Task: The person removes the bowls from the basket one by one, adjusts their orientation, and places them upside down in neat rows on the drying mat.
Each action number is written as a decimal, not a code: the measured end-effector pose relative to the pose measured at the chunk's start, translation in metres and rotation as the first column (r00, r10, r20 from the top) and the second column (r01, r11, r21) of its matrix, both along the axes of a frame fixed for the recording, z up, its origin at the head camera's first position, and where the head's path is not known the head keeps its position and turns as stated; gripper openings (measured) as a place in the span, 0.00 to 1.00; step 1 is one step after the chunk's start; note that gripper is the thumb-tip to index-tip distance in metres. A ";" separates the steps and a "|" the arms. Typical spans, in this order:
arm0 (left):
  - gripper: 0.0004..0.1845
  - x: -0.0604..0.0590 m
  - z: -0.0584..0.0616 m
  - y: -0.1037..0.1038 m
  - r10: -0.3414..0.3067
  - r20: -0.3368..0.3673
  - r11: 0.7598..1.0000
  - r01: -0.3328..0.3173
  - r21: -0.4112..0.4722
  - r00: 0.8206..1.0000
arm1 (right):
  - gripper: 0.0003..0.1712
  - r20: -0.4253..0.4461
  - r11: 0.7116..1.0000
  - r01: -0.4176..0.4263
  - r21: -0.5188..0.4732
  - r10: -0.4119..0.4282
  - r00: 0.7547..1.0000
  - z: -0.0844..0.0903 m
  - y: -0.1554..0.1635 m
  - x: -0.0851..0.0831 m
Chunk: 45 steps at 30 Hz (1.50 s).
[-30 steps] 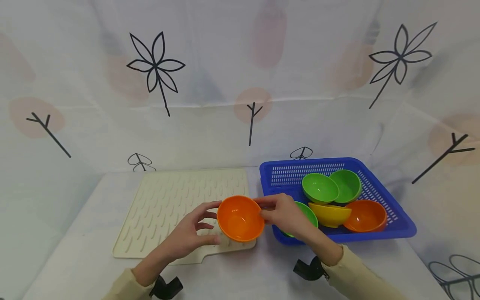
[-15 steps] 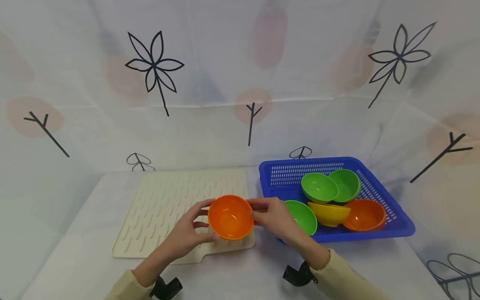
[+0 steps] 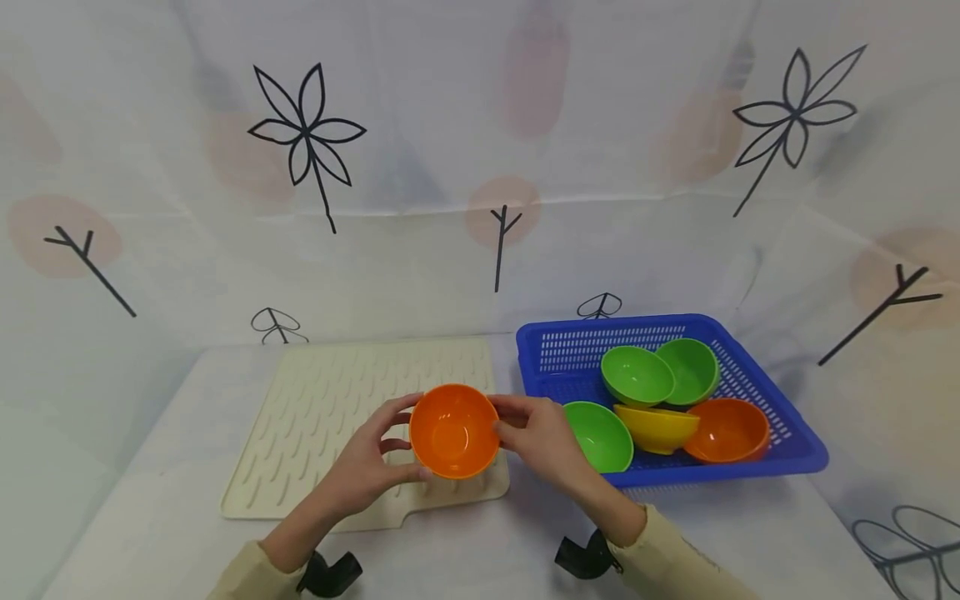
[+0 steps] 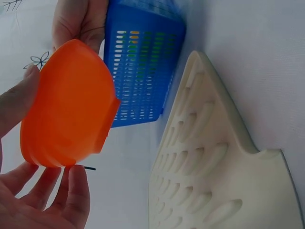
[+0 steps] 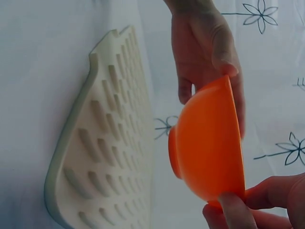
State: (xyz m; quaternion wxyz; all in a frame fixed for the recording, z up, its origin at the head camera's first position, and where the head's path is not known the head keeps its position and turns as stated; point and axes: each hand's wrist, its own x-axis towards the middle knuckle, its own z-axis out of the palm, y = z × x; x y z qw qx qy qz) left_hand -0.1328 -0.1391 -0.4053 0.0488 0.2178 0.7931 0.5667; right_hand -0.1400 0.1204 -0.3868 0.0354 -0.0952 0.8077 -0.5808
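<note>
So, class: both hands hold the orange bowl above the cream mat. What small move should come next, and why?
Probably lower the orange bowl onto the cream mat. The left hand and right hand grip its rim from either side, the wrist views show it clear of the mat, and the blue basket lies behind it.

In the head view the orange bowl covered part of the cream drying mat and hid the fingertips of the left hand and the right hand behind its rim. The right hand also screened the near left corner of the blue basket. In the basket, the yellow bowl overlapped the second orange bowl, and one green bowl covered part of another. Both forearms ran off the bottom edge. The left wrist view cut off the mat and the basket at its edges
</note>
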 end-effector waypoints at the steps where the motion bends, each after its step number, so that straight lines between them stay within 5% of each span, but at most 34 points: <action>1: 0.46 0.000 0.000 0.001 0.004 0.000 1.000 -0.004 -0.001 1.000 | 0.20 -0.011 1.000 0.006 -0.004 -0.006 1.000 0.000 0.000 0.000; 16: 0.45 -0.010 -0.011 0.001 0.030 -0.049 0.999 -0.030 -0.017 0.998 | 0.19 -0.036 0.996 0.064 -0.060 -0.066 0.997 0.000 -0.001 0.002; 24: 0.41 -0.019 -0.015 0.004 0.028 0.038 0.999 -0.029 0.042 0.999 | 0.18 -0.002 0.977 0.100 -0.188 -0.103 0.995 -0.001 0.002 -0.002; 35: 0.38 -0.022 -0.005 0.005 -0.044 0.132 0.987 0.022 0.161 0.990 | 0.18 0.034 0.956 0.125 -0.266 -0.121 0.992 -0.001 0.002 -0.003; 45: 0.37 -0.026 -0.007 -0.001 -0.046 0.045 0.983 0.037 0.180 0.998 | 0.25 0.020 0.987 0.098 -0.131 -0.096 0.995 0.004 0.000 -0.004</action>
